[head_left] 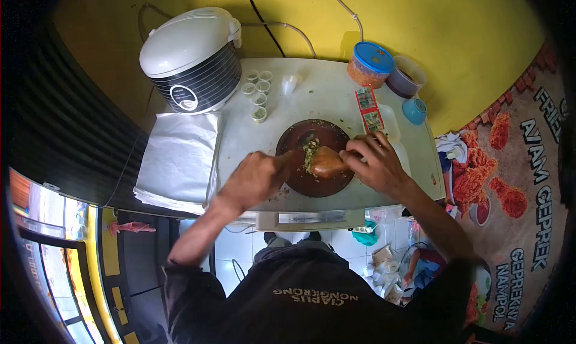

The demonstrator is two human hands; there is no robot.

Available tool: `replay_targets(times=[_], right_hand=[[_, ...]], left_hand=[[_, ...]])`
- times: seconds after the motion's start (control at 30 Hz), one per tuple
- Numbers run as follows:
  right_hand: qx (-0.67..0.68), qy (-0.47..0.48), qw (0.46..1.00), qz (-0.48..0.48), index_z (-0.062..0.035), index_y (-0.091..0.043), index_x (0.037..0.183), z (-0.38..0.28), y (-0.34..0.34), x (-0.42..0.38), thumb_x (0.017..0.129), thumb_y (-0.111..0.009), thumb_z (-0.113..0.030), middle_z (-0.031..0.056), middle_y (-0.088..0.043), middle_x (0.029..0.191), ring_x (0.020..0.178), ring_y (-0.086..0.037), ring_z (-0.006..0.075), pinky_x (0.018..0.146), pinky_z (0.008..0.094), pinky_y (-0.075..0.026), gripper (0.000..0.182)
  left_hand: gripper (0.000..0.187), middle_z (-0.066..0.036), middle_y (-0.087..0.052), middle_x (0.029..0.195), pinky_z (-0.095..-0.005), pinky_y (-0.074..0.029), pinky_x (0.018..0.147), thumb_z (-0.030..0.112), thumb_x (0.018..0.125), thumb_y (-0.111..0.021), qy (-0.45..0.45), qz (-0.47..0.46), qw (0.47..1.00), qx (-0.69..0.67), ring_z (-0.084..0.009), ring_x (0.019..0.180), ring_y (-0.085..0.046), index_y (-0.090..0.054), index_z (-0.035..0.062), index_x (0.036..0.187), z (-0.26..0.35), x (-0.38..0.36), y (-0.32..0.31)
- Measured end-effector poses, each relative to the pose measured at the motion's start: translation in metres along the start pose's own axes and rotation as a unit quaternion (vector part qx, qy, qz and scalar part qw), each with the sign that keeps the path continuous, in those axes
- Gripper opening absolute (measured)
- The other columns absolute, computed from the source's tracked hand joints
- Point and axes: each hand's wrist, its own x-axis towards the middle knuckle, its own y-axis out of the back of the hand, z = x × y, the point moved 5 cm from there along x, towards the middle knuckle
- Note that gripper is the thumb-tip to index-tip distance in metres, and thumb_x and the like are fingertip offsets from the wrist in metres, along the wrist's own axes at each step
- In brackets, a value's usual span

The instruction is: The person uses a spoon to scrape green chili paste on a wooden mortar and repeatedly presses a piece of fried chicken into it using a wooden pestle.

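A round, dark red-brown mortar dish (306, 187) lies on the table in front of me, with chopped green bits (310, 155) across its middle. Over its right side, my right hand (376, 164) grips the narrow end of a smooth brown wooden pestle (327, 162). The broad end of the pestle rests beside the green bits. My left hand (255, 177) is at the dish's left edge, slightly blurred, with its fingers curled together. Whatever those fingers hold, if anything, is hidden.
A rice cooker (192, 56) stands at the back left, above a stack of white paper (177, 158). Several small lidded cups (259, 98) are behind the dish. At the back right are a blue-lidded tub (372, 62), red sachets (369, 109) and a blue bowl (414, 111).
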Motion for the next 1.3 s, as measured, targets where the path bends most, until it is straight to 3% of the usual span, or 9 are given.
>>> replay_targets(times=[0.07, 0.1, 0.17, 0.23, 0.73, 0.93, 1.03, 1.1, 1.3], right_hand=[[0.143, -0.190, 0.971, 0.015, -0.0057, -0.058, 0.095, 0.011, -0.002, -0.006, 0.072, -0.075, -0.009, 0.0086, -0.057, 0.104, 0.095, -0.063, 0.0272, 0.078, 0.0382, -0.052, 0.029], [0.144, -0.191, 0.971, 0.015, -0.0057, -0.058, 0.095, 0.006, -0.006, -0.007, 0.072, -0.075, -0.009, 0.0086, -0.057, 0.104, 0.095, -0.063, 0.0272, 0.078, 0.0382, -0.052, 0.029], [0.237, -0.343, 0.909, -0.006, -0.0035, -0.055, 0.101, 0.011, -0.024, -0.017, 0.072, -0.077, -0.011, 0.0099, -0.054, 0.102, 0.086, -0.064, 0.0313, 0.068, 0.0397, -0.054, 0.038], [0.222, -0.327, 0.918, 0.015, -0.0027, -0.054, 0.103, 0.008, -0.024, -0.015, 0.074, -0.076, -0.012, 0.0107, -0.053, 0.102, 0.080, -0.065, 0.0318, 0.063, 0.0397, -0.054, 0.038], [0.154, -0.291, 0.943, -0.051, -0.0055, -0.054, 0.100, 0.007, -0.025, -0.016, 0.071, -0.078, -0.009, 0.0108, -0.052, 0.105, 0.088, -0.064, 0.0289, 0.070, 0.0409, -0.053, 0.038], [0.315, -0.358, 0.879, 0.011, -0.0009, -0.052, 0.100, 0.012, -0.033, -0.024, 0.078, -0.079, -0.017, 0.0141, -0.055, 0.094, 0.083, -0.062, 0.0329, 0.070, 0.0399, -0.050, 0.039], [0.386, -0.428, 0.817, -0.019, 0.0018, -0.051, 0.101, 0.012, -0.043, -0.030, 0.081, -0.078, -0.025, 0.0162, -0.058, 0.091, 0.080, -0.061, 0.0310, 0.071, 0.0388, -0.049, 0.043], [0.491, -0.496, 0.716, -0.020, 0.0022, -0.052, 0.102, 0.009, -0.060, -0.039, 0.083, -0.077, -0.031, 0.0176, -0.060, 0.091, 0.081, -0.061, 0.0268, 0.072, 0.0378, -0.049, 0.045], [0.387, -0.527, 0.757, -0.002, 0.0037, -0.052, 0.100, 0.008, -0.057, -0.036, 0.085, -0.075, -0.033, 0.0173, -0.061, 0.088, 0.081, -0.062, 0.0251, 0.072, 0.0376, -0.048, 0.046]], left_hand=[[0.029, -0.022, -0.063, 0.066, -0.0442, -0.052, 0.058, 0.008, 0.088, -0.061, 0.058, 0.046, 0.997, -0.015, -0.0344, 0.061, -0.066, -0.064, -0.0026, 0.114, 0.006, -0.011, -0.003], [0.031, -0.023, -0.062, 0.066, -0.0439, -0.052, 0.057, 0.006, 0.087, -0.061, 0.117, 0.092, 0.988, -0.030, -0.0348, 0.062, -0.066, -0.063, -0.0036, 0.116, 0.009, -0.018, -0.003], [0.035, -0.023, -0.062, 0.066, -0.0432, -0.052, 0.059, 0.002, 0.084, -0.063, 0.144, 0.117, 0.980, -0.070, -0.0348, 0.061, -0.065, -0.063, -0.0037, 0.119, 0.019, -0.025, -0.013], [0.037, -0.021, -0.063, 0.065, -0.0426, -0.052, 0.059, 0.003, 0.084, -0.063, 0.093, 0.170, 0.980, -0.044, -0.0347, 0.059, -0.064, -0.063, -0.0028, 0.120, 0.026, -0.029, -0.019], [0.042, -0.018, -0.064, 0.069, -0.0429, -0.052, 0.060, 0.005, 0.083, -0.063, 0.041, 0.083, 0.996, 0.006, -0.0330, 0.061, -0.064, -0.059, -0.0025, 0.124, 0.015, -0.023, -0.036], [0.039, -0.021, -0.064, 0.069, -0.0381, -0.052, 0.059, 0.004, 0.086, -0.061, 0.110, 0.103, 0.983, -0.105, -0.0312, 0.062, -0.067, -0.060, -0.0033, 0.125, 0.016, -0.023, -0.031], [0.036, -0.020, -0.063, 0.065, -0.0353, -0.051, 0.058, 0.005, 0.089, -0.058, 0.172, 0.090, 0.963, -0.189, -0.0243, 0.057, -0.066, -0.061, -0.0029, 0.124, 0.013, -0.025, -0.039], [0.035, -0.019, -0.062, 0.063, -0.0343, -0.050, 0.057, 0.007, 0.091, -0.058, 0.202, 0.082, 0.949, -0.228, -0.0200, 0.054, -0.065, -0.061, -0.0025, 0.124, 0.013, -0.025, -0.046], [0.034, -0.014, -0.062, 0.059, -0.0320, -0.050, 0.053, 0.011, 0.093, -0.056, 0.211, 0.133, 0.927, -0.280, -0.0136, 0.048, -0.059, -0.063, -0.0007, 0.124, 0.001, -0.029, -0.053]])
